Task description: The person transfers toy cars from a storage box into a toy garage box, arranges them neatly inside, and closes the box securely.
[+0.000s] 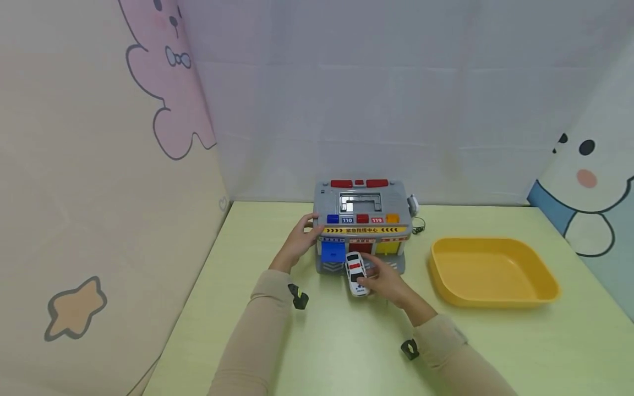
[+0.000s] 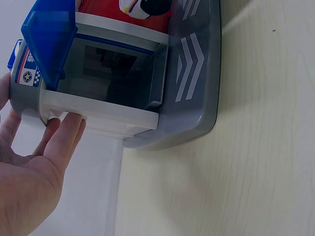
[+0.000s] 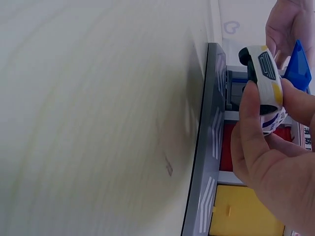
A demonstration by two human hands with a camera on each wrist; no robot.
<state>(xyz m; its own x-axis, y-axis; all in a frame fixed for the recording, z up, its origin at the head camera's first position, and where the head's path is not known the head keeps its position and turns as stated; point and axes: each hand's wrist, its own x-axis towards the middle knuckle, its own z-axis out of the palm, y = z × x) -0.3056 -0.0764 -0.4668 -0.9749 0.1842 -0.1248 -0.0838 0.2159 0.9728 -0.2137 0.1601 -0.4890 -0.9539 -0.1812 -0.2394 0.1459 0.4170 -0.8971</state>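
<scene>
A grey toy emergency station (image 1: pixel 361 225) with a carrying handle stands near the back of the table. Its blue door (image 2: pixel 51 39) is swung up over a dark bay, while the red door (image 1: pixel 361 247) and yellow door (image 3: pixel 246 209) are down. My left hand (image 1: pixel 300 240) grips the station's left side near the roof edge. Between thumb and fingers, my right hand (image 1: pixel 386 281) holds a white toy police car (image 1: pixel 356 274) in front of the station, above the table in the right wrist view. The car's nose and grille show there; the fingers cover part of its sides.
To the right stands a yellow tray (image 1: pixel 492 269). A white handset (image 1: pixel 413 204) with a coiled dark cord (image 1: pixel 419 225) sits at the station's right side. Behind the table hangs a pale cloth (image 1: pixel 396 110); a printed panel (image 1: pixel 99 192) borders the left side.
</scene>
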